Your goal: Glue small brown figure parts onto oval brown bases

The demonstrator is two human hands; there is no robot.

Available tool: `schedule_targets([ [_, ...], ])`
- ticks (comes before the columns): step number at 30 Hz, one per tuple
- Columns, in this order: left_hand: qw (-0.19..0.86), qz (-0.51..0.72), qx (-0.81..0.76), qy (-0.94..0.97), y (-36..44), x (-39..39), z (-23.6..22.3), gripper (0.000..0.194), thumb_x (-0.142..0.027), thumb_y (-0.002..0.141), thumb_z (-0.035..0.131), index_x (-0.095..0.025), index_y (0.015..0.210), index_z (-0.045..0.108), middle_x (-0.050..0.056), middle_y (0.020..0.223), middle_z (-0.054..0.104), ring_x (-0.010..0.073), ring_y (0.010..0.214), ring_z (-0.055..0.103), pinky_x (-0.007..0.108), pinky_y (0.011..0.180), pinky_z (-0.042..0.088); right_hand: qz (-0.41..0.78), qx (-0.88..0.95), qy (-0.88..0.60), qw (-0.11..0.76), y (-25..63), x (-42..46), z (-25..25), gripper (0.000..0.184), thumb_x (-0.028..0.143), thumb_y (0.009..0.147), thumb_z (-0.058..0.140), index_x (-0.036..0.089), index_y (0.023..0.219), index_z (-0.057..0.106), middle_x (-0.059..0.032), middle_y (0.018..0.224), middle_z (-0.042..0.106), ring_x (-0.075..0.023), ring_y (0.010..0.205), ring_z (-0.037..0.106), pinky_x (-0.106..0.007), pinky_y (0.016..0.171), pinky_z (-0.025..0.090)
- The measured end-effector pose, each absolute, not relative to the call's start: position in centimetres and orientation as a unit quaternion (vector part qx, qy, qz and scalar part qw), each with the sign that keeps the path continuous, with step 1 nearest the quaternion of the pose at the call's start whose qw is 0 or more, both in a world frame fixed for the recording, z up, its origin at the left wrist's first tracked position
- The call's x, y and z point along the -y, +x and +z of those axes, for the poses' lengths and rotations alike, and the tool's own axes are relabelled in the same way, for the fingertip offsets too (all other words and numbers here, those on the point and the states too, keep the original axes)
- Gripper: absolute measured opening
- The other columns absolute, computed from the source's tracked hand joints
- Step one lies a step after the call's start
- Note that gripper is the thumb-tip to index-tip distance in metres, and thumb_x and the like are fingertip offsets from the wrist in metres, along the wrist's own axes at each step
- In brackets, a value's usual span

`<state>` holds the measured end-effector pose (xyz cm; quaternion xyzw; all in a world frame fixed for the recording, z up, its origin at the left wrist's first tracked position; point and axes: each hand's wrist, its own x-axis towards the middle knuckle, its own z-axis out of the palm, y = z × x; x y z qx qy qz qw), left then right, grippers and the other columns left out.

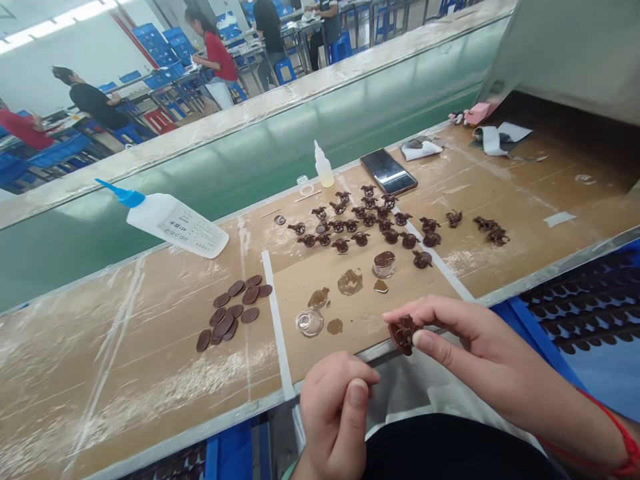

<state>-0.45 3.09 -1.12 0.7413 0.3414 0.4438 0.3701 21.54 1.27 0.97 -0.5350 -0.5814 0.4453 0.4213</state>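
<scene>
Along the near edge of the worktop (115,347): the two hands sit close together, just over the metal front rim.
Right hand (480,353): narrow pinch, thumb and fingers gripping a dark brown moulded horse figure (403,335), held just beyond the rim.
Left hand (335,413): fingers curled in, thumb upright, below the rim; whether it holds anything cannot be told.
Middle of the worktop: a loose crowd of similar brown figures (360,223) stands beyond the hands, with a clear cup of brown paste (384,264), an empty clear cup (310,323) and brown smears (350,282) nearer.
Left of those: a heap of brown oval discs (227,310).
Towards the far edge: a white glue bottle with a blue nozzle (173,223) lying down, an upright glue bottle (324,167), and a smartphone (389,171).
</scene>
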Motion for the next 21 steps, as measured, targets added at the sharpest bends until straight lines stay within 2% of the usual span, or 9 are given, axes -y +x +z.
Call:
schedule_targets([
  [6,0.332,0.440,-0.354,0.756,-1.0,-3.4,-1.9,0.019,-0.017,0.101,0.052,-0.021,0.086,0.063,-0.003,0.064,0.057,0.0131,0.056,0.057,0.024,0.056,0.043,0.385,0.601,-0.573,0.402,23.4,-1.4,-0.4,0.018,0.038,0.105,0.055,0.027,0.103,0.070,0.0007,0.110,0.075,-0.0158,0.103,0.070,-0.026,0.090,0.054],
  [11,0.331,0.433,-0.345,0.764,-1.1,-3.7,-2.0,0.021,-0.014,0.097,0.056,-0.021,0.078,0.058,-0.001,0.064,0.059,0.0139,0.055,0.057,0.025,0.054,0.042,0.303,0.618,-0.614,0.386,25.3,-1.0,-1.7,0.020,0.038,0.105,0.054,0.027,0.106,0.071,-0.0033,0.116,0.074,-0.0218,0.107,0.070,-0.032,0.089,0.056],
  [18,0.328,0.497,-0.410,0.691,0.3,-2.9,-3.0,0.031,-0.033,0.100,0.059,-0.022,0.072,0.057,-0.002,0.061,0.052,0.0141,0.054,0.049,0.027,0.054,0.035,0.122,0.638,-0.645,0.402,27.4,-1.1,-4.8,0.010,0.028,0.103,0.056,0.025,0.102,0.066,-0.0069,0.117,0.073,-0.0260,0.110,0.067,-0.042,0.093,0.053],
  [21,0.321,0.515,-0.416,0.677,0.9,-2.8,-3.2,0.032,-0.036,0.100,0.060,-0.022,0.072,0.058,-0.002,0.063,0.053,0.0145,0.056,0.049,0.028,0.055,0.034,0.087,0.644,-0.643,0.406,27.5,-1.3,-6.2,0.007,0.024,0.103,0.057,0.024,0.104,0.064,-0.0086,0.117,0.072,-0.0272,0.111,0.065,-0.046,0.094,0.052],
])
